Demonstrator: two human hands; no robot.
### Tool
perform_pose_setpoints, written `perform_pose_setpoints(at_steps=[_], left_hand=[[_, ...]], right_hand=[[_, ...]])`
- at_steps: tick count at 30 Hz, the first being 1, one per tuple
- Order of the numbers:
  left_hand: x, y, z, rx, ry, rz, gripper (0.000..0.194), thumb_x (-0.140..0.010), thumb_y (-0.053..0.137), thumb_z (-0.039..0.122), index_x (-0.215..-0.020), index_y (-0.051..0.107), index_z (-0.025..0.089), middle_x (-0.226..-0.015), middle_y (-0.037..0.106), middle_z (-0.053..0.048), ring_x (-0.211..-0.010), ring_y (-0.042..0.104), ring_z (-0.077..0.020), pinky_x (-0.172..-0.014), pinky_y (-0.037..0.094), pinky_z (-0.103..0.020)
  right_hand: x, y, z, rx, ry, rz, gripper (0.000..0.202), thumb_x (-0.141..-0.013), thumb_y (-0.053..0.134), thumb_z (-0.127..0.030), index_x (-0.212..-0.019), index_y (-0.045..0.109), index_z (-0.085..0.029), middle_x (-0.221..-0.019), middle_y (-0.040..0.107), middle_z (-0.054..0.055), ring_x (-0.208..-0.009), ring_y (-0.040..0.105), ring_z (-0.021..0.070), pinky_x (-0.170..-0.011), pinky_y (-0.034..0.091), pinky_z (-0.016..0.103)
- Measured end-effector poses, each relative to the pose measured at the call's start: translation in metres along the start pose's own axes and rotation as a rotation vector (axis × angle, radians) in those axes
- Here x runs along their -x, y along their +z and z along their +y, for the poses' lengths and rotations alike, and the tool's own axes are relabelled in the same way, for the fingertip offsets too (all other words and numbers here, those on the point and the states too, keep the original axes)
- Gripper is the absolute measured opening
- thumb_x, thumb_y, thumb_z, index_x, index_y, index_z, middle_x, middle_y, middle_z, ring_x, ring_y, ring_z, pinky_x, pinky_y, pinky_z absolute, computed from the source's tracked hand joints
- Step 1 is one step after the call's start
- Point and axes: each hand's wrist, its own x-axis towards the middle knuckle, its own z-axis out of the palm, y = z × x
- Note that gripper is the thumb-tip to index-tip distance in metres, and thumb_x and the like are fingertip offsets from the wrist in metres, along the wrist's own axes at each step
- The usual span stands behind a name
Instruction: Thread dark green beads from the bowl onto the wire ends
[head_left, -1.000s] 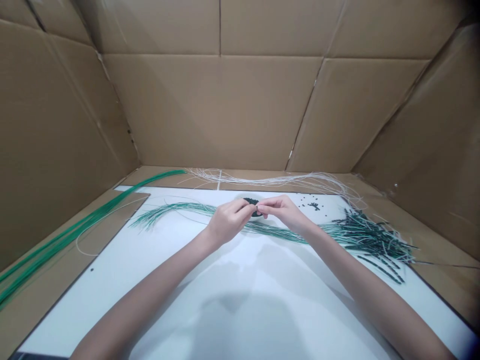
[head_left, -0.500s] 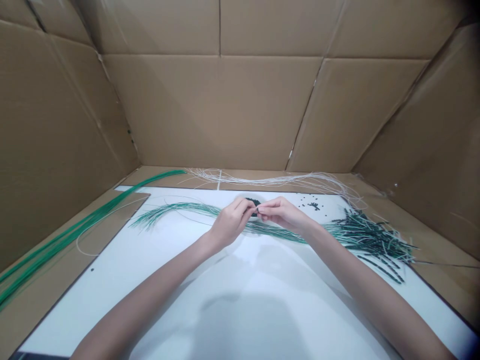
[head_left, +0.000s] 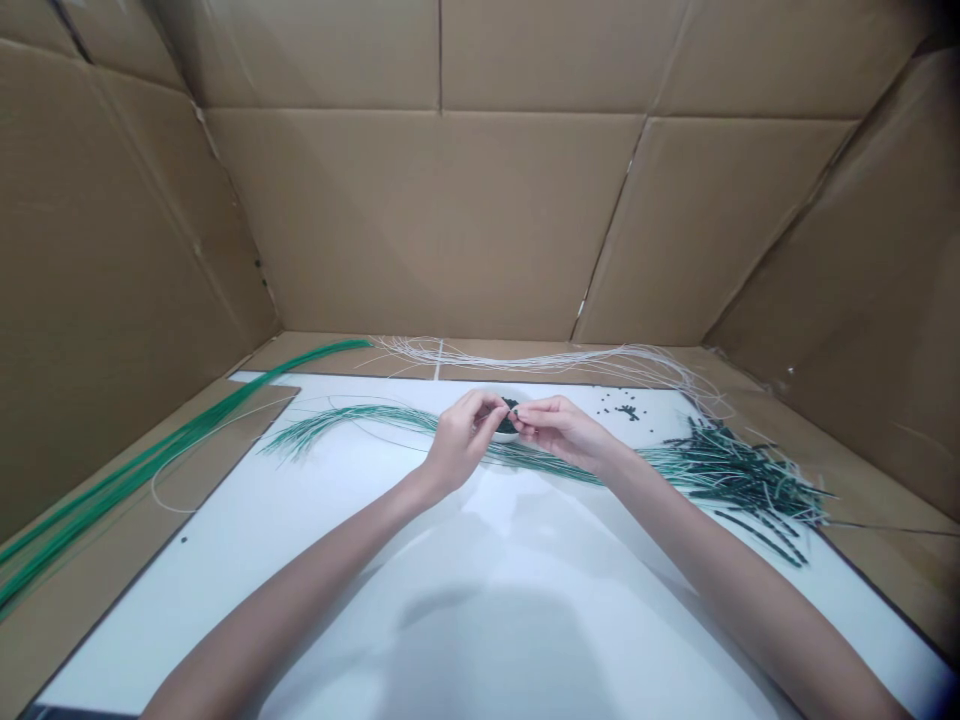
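White mat (head_left: 315, 560), cardboard walls (head_left: 420, 220).

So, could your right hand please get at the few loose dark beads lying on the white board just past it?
Probably yes: the loose dark beads lie uncovered on the white board, just beyond the right hand, nothing between.

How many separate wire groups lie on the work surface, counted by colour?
Green bundles: 2, one at far left, one across the mat
White bundle: 1
Dark cut pile: 1
Total: 4
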Motion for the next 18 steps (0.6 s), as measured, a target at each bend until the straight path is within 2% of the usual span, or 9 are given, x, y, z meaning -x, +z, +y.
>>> perform_pose_setpoints(at_steps=[4, 18], left_hand=[[0.0008, 0.0016, -0.0028, -0.01, 0.013, 0.015, 0.012, -0.085, 0.044, 0.024, -0.083, 0.052, 0.016, -0.078, 0.058, -0.002, -0.066, 0.051, -0.0091, -0.063, 0.041, -0.02], [0.002, 0.0036, -0.0067, -0.076, 0.074, 0.029, 0.012, -0.085, 0.043, 0.022, -0.081, 0.053, 0.016, -0.077, 0.059, -0.001, -0.065, 0.05, -0.0081, -0.06, 0.038, -0.018]], right_hand=[[-0.0009, -0.0002, -0.0002, -0.011, -0.01, 0.031, 0.011, -0.06, 0.072, -0.02, -0.067, 0.07, -0.013, -0.068, 0.06, 0.002, -0.056, 0.048, 0.0059, -0.057, 0.039, 0.021], [-0.0019, -0.0025, 0.0014, 0.032, -0.017, 0.001, 0.013, -0.064, 0.07, -0.022, -0.072, 0.07, -0.013, -0.067, 0.059, 0.002, -0.056, 0.046, 0.0048, -0.055, 0.037, 0.02]])
